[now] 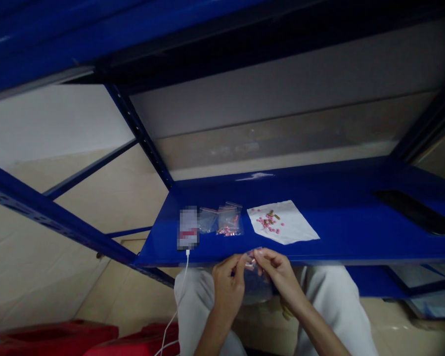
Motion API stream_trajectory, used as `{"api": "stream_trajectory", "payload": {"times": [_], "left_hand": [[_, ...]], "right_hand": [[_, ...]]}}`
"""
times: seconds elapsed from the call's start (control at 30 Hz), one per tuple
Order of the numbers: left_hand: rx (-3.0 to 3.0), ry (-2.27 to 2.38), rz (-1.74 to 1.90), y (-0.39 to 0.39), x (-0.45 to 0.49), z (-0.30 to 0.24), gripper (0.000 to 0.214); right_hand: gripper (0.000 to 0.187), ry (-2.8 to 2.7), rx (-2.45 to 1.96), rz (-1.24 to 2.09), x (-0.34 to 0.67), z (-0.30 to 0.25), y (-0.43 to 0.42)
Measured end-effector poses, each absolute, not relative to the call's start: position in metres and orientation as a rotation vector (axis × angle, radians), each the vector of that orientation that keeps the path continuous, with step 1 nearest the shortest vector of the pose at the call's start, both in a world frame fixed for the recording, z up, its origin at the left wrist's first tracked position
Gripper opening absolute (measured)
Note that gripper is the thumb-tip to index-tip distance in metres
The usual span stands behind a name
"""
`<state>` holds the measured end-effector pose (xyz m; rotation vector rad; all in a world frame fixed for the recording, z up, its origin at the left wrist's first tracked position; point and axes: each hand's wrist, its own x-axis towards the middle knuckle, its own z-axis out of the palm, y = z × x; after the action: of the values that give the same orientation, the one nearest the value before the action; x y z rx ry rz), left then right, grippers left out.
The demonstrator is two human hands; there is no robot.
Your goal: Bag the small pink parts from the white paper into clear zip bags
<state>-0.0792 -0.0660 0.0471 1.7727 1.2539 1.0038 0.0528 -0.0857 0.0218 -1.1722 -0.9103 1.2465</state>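
Note:
Both of my hands meet just over the front edge of the blue shelf. Between finger and thumb, my left hand (pixel 228 282) pinches one side of a small clear plastic bag (pixel 249 262), and my right hand (pixel 276 267) pinches the other side. What the bag contains is too small to tell. Beyond my hands lies a white sheet of paper (pixel 296 225) bearing several pink pills (pixel 269 226) and some brownish capsules (pixel 277 217). Left of the paper are small clear zip bags (pixel 229 222), with pink pills showing in them; another clear bag (pixel 206 221) lies alongside.
A phone (pixel 187 227) with a white cable (pixel 175 316) lies at the shelf's left end. Far right is a dark flat object (pixel 417 212). Blue posts (pixel 141 133) and an upper shelf (pixel 170 34) frame the space. Red objects (pixel 52 338) are low at left.

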Motion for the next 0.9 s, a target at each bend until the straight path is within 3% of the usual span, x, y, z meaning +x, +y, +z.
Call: {"api": "stream_trajectory", "payload": {"times": [0.2,0.4,0.67,0.9], "left_hand": [[1.747,1.305,1.019,-0.032,-0.082,0.037,0.034],[1.758,1.299,1.011,-0.013,-0.095,0.022,0.026],[1.897,1.284,1.022,-0.011,-0.095,0.022,0.034],[1.959,1.309,0.957,-0.02,-0.1,0.009,0.027]], "right_hand": [[0.03,-0.829,-1.003,1.35,0.044,0.016,-0.052],[0.036,-0.954,-1.152,1.301,0.041,0.007,-0.034],[0.034,-0.997,-1.152,1.296,0.037,0.002,-0.029],[0.03,-1.081,-1.107,1.26,0.039,-0.008,-0.027]]}}
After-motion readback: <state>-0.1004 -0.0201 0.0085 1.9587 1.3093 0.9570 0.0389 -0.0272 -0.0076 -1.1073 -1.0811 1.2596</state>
